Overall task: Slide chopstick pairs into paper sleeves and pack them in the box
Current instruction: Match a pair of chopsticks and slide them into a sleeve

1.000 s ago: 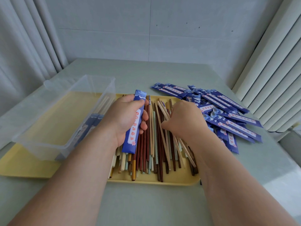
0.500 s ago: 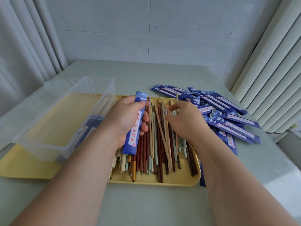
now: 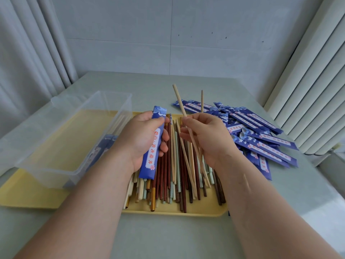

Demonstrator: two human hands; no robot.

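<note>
head view: the fingers [image 3: 188, 120] of the right hand [image 3: 211, 141] are seen pinching a pair of pale wooden chopsticks [image 3: 178, 99] near mid-length, with the upper ends splayed apart, one tilted to the left and one nearly upright. the fingers [image 3: 165, 136] and thumb of the left hand [image 3: 141, 141] are curled round a dark blue paper sleeve with a white label [image 3: 152, 148], which is held lengthwise, pointing away from the body; which end is open cannot be told. the two hands are held just beside each other, and the pair is not yet entered into the sleeve. beneath them a heap of loose chopsticks in red-brown, cream, mint and gold [image 3: 168, 180] is spread on a flat yellow plastic tray [image 3: 177, 212]. a clear plastic box [image 3: 104, 93] is set on the left part of the tray, with a few blue sleeved pairs seen through its wall. a pile of flat blue sleeves [image 3: 261, 141] is scattered on the pale green table [image 3: 168, 236] to the right. trouble is likely to come from the splayed tips: unless they are brought together and squared, only one stick may be caught by the mouth, or the thin paper may be creased or torn. a loose pinch may also let one stick be dropped back into the heap.
</note>
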